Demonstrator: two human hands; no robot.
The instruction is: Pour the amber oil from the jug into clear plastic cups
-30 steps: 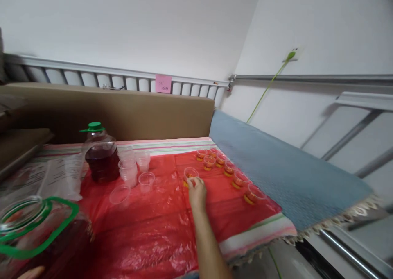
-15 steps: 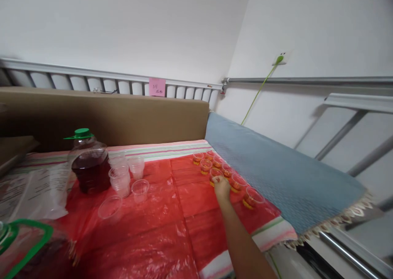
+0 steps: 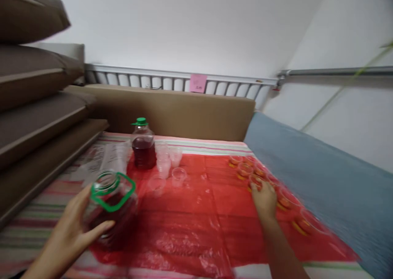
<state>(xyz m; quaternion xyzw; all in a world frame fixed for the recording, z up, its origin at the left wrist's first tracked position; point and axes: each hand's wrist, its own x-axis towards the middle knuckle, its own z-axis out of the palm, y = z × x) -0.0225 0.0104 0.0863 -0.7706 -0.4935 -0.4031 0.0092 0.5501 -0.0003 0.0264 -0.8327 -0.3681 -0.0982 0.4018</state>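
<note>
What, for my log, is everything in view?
Green-handled plastic jug: one, clear, maroon contents, front left
Green-capped plastic jug: one, clear, maroon contents, behind
Plastic cup stacks: two-plus, clear, centre-left
Loose plastic cups: seemingly two, clear, before stacks
Part-filled plastic cups: about eight, clear, orange contents, right
Plastic sheet: one, red, centre
Striped cloth: one, multicoloured, beneath
Plastic bag: one, white, left
Flat cushions: four-plus, brown, far left
Long panel: one, brown, back
Draped cloth: one, blue, right
Square note: one, pink, back
Ribbed radiator: one, white, back
Metal pipe: one, grey, right
Cable: one, green, right
Left hand: one, on green-handled jug
Right hand: one, at part-filled cup
</note>
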